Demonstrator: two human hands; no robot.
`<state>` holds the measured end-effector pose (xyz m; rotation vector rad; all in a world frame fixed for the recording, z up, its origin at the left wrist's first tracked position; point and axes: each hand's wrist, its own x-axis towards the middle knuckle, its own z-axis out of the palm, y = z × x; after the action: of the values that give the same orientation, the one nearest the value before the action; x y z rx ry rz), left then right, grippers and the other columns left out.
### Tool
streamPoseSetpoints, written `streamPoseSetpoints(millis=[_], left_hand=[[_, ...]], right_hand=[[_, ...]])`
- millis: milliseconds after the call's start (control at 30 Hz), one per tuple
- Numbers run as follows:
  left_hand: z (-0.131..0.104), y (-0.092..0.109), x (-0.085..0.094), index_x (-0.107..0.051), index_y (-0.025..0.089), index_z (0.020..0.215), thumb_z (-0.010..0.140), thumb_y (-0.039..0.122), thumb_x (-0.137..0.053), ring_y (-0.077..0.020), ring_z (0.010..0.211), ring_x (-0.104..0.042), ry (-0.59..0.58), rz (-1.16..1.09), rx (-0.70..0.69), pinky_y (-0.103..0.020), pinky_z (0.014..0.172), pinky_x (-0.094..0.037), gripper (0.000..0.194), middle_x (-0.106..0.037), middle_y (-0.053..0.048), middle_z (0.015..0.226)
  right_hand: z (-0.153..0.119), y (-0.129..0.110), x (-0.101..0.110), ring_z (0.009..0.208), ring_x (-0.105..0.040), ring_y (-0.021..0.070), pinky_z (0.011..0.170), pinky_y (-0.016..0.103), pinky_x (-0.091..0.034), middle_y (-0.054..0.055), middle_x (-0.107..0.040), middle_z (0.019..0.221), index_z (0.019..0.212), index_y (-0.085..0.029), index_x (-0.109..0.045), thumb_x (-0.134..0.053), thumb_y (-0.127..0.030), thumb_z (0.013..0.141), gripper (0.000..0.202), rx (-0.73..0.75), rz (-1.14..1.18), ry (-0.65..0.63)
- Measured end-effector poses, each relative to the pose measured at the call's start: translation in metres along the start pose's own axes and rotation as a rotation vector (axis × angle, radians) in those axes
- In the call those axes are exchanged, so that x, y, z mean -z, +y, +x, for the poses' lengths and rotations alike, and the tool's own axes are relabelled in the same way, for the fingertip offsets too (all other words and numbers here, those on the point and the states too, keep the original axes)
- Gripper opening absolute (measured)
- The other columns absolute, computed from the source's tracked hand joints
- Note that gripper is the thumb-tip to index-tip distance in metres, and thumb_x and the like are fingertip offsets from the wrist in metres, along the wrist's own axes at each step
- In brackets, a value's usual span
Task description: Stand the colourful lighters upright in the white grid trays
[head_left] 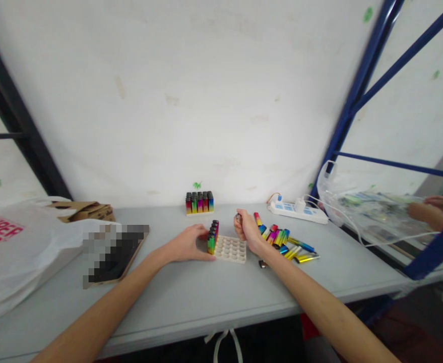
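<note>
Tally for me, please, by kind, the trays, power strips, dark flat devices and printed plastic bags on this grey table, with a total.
Trays, one rear tray and one front tray: 2
Power strip: 1
Dark flat device: 1
Printed plastic bag: 1
Total: 5

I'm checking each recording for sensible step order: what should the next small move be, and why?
Probably bring the right hand left and down to an open hole in the tray. It pinches a small, mostly hidden item, the holes beside the upright lighters look empty, and the left hand is at their side.
</note>
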<state>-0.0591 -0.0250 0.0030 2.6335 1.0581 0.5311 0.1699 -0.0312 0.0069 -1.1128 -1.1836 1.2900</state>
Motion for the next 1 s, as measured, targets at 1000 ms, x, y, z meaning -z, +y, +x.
streamPoseSetpoints(millis=[1000], left_hand=[[0.0,0.005,0.003,-0.069,0.017,0.096,0.066,0.07,-0.074,-0.0269,0.092,-0.062,-0.034,-0.014,0.022,-0.035,0.082,-0.048,0.061,-0.065,-0.007,0.098]], right_hand=[[0.009,0.02,0.008,0.088,-0.069,0.0188,0.086,0.033,-0.051,0.005,-0.074,0.091,0.097,-0.019,-0.06,-0.059,-0.05,0.092,0.032,0.456,-0.319,-0.142]])
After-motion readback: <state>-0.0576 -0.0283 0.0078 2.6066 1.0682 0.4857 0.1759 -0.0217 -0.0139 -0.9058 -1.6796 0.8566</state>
